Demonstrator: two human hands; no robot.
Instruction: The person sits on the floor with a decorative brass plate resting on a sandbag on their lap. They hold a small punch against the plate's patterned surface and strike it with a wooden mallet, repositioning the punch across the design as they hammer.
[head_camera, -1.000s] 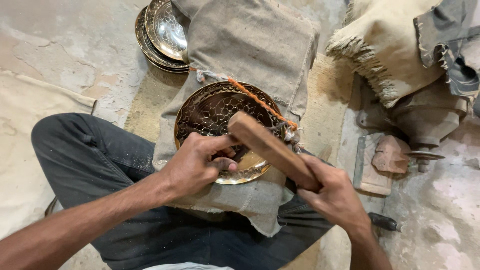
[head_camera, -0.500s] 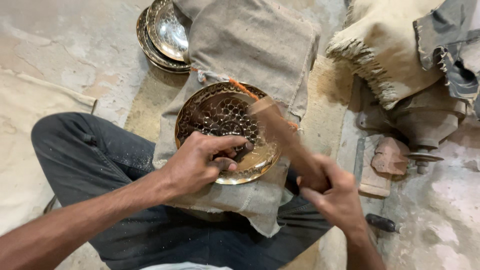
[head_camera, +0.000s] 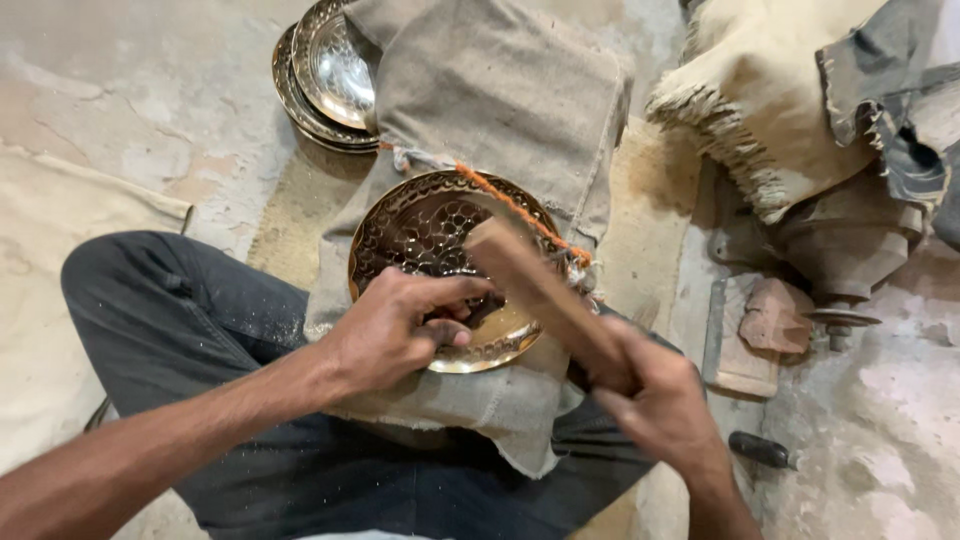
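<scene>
A round brass plate (head_camera: 420, 225) with a hammered honeycomb pattern lies on burlap cloth (head_camera: 500, 90) over my lap. My left hand (head_camera: 395, 325) rests on the plate's near rim, fingers pinched on a small dark tool that is mostly hidden by the fingers. My right hand (head_camera: 655, 395) grips the lower end of a flat wooden mallet (head_camera: 535, 285). The mallet slants up and to the left, and its blurred head is over the plate just above my left fingers.
A stack of shiny metal plates (head_camera: 325, 80) sits on the floor at the top left. At right lie a frayed burlap sack (head_camera: 760, 110), a metal stake with a disc (head_camera: 840, 318), a wooden block (head_camera: 735, 340) and a dark handle (head_camera: 760, 450).
The mallet swung up and away from the plate, then came back down toward my left fingers. My left hand stayed on the plate's rim.
</scene>
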